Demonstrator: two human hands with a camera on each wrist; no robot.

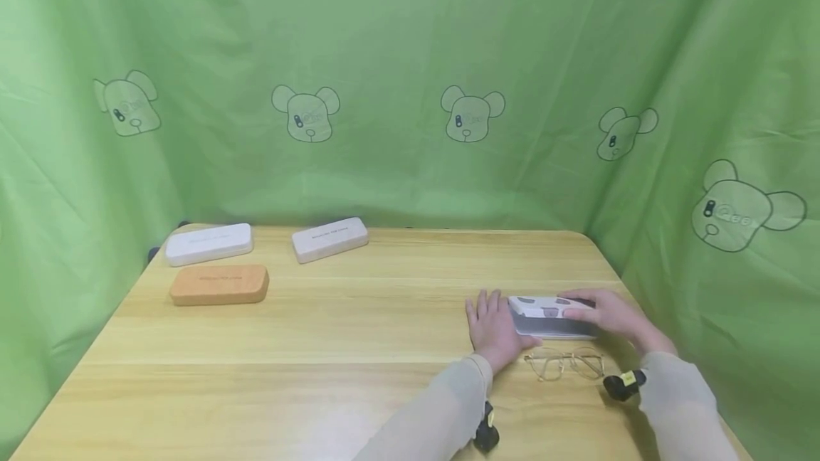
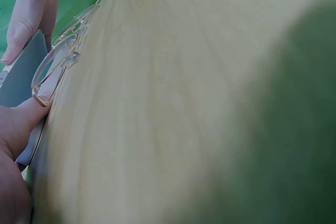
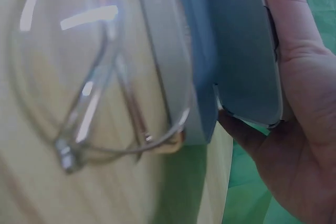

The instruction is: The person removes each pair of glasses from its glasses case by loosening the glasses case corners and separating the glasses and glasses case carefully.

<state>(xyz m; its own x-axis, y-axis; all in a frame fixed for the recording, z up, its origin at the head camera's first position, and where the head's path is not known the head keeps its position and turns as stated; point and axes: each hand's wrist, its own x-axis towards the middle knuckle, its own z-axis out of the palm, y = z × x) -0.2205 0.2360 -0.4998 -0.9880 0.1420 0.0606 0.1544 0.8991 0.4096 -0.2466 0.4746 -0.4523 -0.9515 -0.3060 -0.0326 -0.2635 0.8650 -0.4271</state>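
Note:
A glasses case (image 1: 551, 326) with a white, grey-patched lid (image 1: 532, 308) and a grey-blue inside lies at the right of the table, its lid partly raised. My right hand (image 1: 608, 315) grips the lid, thumb in front and fingers behind; the right wrist view shows the lid's inside (image 3: 239, 40) along this hand. At the case's left end my left hand (image 1: 496, 329) rests with fingers straight and spread, its thumb (image 2: 31, 111) along the front edge. Just in front of the case stand thin gold-framed glasses (image 1: 564, 363), clear-lensed, close to the left thumb.
Toward the back left lie an orange case (image 1: 220, 285), a white case (image 1: 209, 244) and another pale case (image 1: 330, 239). A green curtain (image 1: 397, 34) with bear-head prints surrounds the wooden table (image 1: 288, 390). Black wrist devices sit at both sleeves.

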